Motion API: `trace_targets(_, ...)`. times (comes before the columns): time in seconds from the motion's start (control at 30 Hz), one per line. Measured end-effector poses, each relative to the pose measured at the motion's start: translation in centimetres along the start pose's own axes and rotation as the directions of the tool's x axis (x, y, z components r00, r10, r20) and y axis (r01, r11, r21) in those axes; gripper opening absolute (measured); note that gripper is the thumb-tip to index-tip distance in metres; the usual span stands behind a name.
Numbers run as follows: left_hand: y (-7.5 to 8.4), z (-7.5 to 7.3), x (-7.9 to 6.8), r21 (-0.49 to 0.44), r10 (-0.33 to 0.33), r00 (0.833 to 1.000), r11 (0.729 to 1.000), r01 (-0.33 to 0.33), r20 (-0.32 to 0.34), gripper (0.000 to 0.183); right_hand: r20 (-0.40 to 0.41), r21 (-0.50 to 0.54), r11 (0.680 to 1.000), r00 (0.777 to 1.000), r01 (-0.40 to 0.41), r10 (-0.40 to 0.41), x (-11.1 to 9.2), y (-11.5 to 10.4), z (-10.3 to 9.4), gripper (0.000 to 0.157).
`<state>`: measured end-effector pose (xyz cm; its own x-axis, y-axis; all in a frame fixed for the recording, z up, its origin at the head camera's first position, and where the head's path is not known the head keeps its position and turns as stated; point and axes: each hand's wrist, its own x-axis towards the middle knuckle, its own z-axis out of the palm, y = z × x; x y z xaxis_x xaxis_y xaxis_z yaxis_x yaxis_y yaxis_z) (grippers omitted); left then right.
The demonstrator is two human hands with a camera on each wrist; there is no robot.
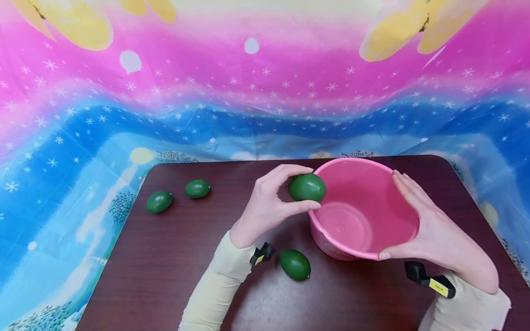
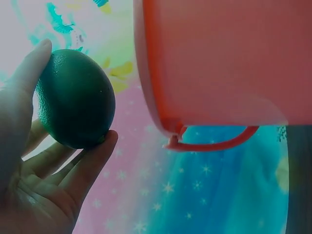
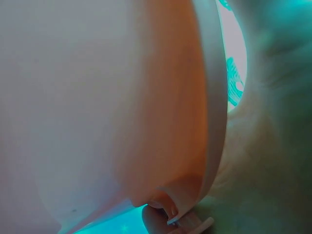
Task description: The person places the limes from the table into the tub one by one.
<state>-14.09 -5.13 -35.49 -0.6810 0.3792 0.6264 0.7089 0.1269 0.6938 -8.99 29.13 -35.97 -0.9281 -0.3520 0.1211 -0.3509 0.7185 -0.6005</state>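
My left hand (image 1: 269, 197) holds a dark green avocado (image 1: 308, 187) between thumb and fingers, at the left rim of a pink bucket (image 1: 331, 241). In the left wrist view the avocado (image 2: 75, 99) looks egg-shaped with slightly pebbled skin, beside the bucket wall (image 2: 219, 63). My right hand (image 1: 439, 230) spans the right side of the bucket, thumb on the near rim and fingers on the far rim. The bucket's inside floor shows no fruit. Close up in the right wrist view, the bucket rim (image 3: 214, 97) lies against the palm.
Another avocado (image 1: 295, 265) lies on the dark wooden table (image 1: 165, 262), in front of the bucket. Two more, a left one (image 1: 159, 202) and a right one (image 1: 197, 189), lie near the table's far left corner. A patterned cloth (image 1: 265, 105) hangs behind the table.
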Motion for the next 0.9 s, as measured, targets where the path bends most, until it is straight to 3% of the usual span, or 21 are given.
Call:
trace_targets(0.2,-0.2,1.1,0.4,0.001,0.050,0.997,0.999,-0.050,0.052,0.061,0.005,0.006,0.999,0.999,-0.045,0.045,0.0,-0.1,-0.1,0.145)
trace_targets(0.57,0.3,2.6,0.5,-0.007,0.042,0.991,0.999,-0.042,0.128,0.066,0.015,0.022,0.998,0.998,-0.056,0.056,-0.2,-0.2,0.0,0.142)
trace_targets(0.9,0.6,4.0,0.7,0.009,0.041,0.985,0.999,-0.043,0.167,0.063,0.007,-0.024,1.000,1.000,-0.003,0.003,-0.2,-0.1,-0.1,0.143)
